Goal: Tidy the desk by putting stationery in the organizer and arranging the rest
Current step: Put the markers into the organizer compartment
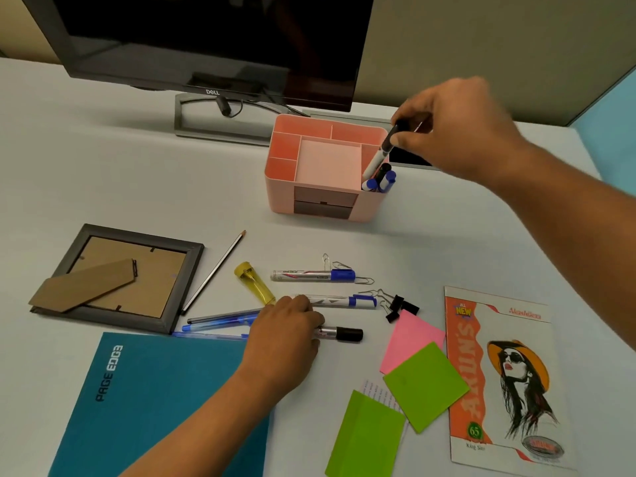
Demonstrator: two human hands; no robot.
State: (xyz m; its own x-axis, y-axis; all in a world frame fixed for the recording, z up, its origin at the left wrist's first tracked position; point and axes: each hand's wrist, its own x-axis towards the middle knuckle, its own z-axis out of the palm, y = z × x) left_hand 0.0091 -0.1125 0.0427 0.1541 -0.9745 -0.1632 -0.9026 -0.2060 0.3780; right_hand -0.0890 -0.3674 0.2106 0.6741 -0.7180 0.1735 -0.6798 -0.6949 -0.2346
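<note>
A pink desk organizer (285, 160) stands at mid-desk with several compartments. My right hand (457, 129) holds a black-capped marker (378, 156) tilted over its front right slot, where blue-capped pens (378, 182) stand. My left hand (285, 330) rests on a black-capped marker (344, 333) lying on the desk, fingers closed over its barrel. Two blue-capped markers (313, 275) (347, 301) lie just beyond it. Blue pens (220, 323) lie left of my left hand. A pencil (215, 270) and a yellow lighter-like item (254, 284) lie nearby.
A dark picture frame (172, 304) lies face down at left. A teal notebook (155, 401) sits at the front. Paper clips (332, 263), black binder clips (401, 308), pink (409, 335) and green sticky notes (423, 383) and an orange booklet (499, 373) lie at right. A monitor (206, 39) stands behind.
</note>
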